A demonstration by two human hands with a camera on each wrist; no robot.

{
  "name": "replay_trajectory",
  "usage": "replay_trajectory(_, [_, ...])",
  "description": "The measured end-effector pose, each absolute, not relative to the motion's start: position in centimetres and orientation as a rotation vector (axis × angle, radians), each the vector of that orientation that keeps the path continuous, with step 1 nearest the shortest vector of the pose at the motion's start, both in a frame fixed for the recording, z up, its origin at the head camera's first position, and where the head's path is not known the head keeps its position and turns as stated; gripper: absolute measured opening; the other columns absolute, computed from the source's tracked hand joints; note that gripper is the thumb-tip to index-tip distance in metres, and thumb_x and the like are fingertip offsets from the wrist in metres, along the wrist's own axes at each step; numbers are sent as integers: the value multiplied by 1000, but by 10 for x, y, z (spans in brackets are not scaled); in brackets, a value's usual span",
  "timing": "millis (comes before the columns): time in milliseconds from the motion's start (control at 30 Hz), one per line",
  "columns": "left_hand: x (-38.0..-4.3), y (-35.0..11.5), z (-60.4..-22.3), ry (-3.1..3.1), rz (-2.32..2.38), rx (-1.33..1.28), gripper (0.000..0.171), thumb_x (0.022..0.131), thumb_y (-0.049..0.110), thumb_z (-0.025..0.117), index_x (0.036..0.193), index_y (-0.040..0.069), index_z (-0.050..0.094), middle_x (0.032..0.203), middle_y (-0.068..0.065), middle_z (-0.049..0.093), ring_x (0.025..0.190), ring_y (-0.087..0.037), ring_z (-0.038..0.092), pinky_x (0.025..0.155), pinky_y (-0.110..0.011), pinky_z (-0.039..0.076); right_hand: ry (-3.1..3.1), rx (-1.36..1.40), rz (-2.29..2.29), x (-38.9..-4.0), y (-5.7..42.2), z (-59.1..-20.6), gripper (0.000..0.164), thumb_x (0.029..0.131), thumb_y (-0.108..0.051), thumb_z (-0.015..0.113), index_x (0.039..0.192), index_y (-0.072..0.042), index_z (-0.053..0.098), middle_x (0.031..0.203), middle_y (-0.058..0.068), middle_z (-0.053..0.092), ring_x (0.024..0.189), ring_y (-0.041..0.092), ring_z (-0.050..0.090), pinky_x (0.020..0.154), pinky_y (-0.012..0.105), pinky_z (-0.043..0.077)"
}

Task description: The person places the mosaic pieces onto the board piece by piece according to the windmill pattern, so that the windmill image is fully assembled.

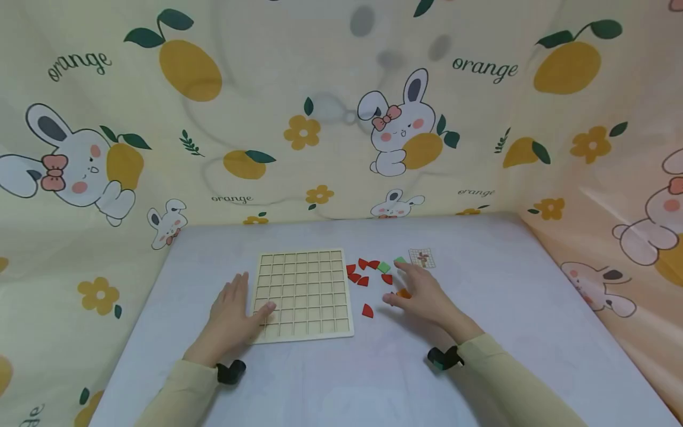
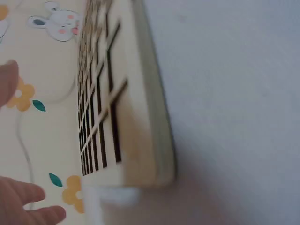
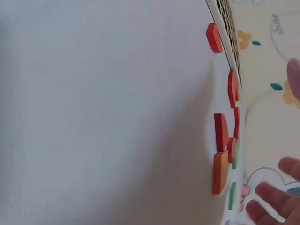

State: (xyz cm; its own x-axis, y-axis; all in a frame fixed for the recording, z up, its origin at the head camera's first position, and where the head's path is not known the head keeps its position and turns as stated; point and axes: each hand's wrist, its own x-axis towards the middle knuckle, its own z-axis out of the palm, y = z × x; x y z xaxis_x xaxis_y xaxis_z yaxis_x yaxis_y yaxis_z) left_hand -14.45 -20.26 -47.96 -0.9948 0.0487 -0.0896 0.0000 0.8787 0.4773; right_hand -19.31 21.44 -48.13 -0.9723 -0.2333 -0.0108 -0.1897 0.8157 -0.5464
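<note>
A pale wooden grid board (image 1: 301, 296) lies flat on the table, its square cells bare. My left hand (image 1: 229, 317) is at the board's left edge, fingers straight, the thumb reaching over the cells. Whether it touches the board I cannot tell. Over the loose pieces right of the board, my right hand (image 1: 424, 296) hovers with thumb and fingers spread apart, nothing visible between them. Beneath it lies an orange piece (image 1: 404, 293), partly hidden. Around it are several red quarter-round pieces (image 1: 367, 311) and green square pieces (image 1: 383, 267), one by the index fingertip.
A small card (image 1: 423, 258) with a printed grid and figure lies behind the right hand. The white table (image 1: 331, 385) meets a patterned cloth (image 1: 341, 148) at the back and sides. Each wrist carries a black camera (image 1: 232, 372).
</note>
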Motion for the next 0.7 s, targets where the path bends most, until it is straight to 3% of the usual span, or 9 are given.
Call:
replay_trajectory(133, [-158,-206,-489,2774,1049,-38,110,86,67,55,154,4,-5,157,-27,5,141,-47,10,111,-62,16,2794,-247,-1032,-197,219,-488,77,76,-53,77,139,-20,48,141,7,43,129,32,37,97,59,42])
replay_trajectory(267, [-167,-210,-496,2598,1335,-127,107,87,57,62,155,7,-3,157,-23,9,140,-44,21,111,-55,24,2609,-159,-1181,-202,226,-493,62,77,-47,79,129,-21,57,131,1,49,120,25,45,99,49,44])
replay_trajectory(433, [-172,-215,-506,2571,1444,-161,95,90,42,67,154,3,9,151,-23,26,135,-39,34,109,-46,34,2505,-149,-1194,-213,236,-500,53,74,-49,79,118,-25,62,123,-3,54,120,21,47,105,46,38])
replay_trajectory(600, [-175,-219,-516,2631,1432,-203,70,93,17,65,150,0,27,135,-18,45,124,-31,47,103,-39,42,2454,-158,-1207,-218,242,-506,47,73,-48,80,112,-28,64,122,-3,54,121,22,45,107,47,36])
replay_trajectory(700, [-177,-220,-517,2656,1418,-233,60,92,12,64,146,2,38,128,-16,50,118,-27,51,99,-38,45,2442,-145,-1211,-218,244,-508,46,73,-46,81,112,-29,64,124,-3,53,122,22,45,107,47,37])
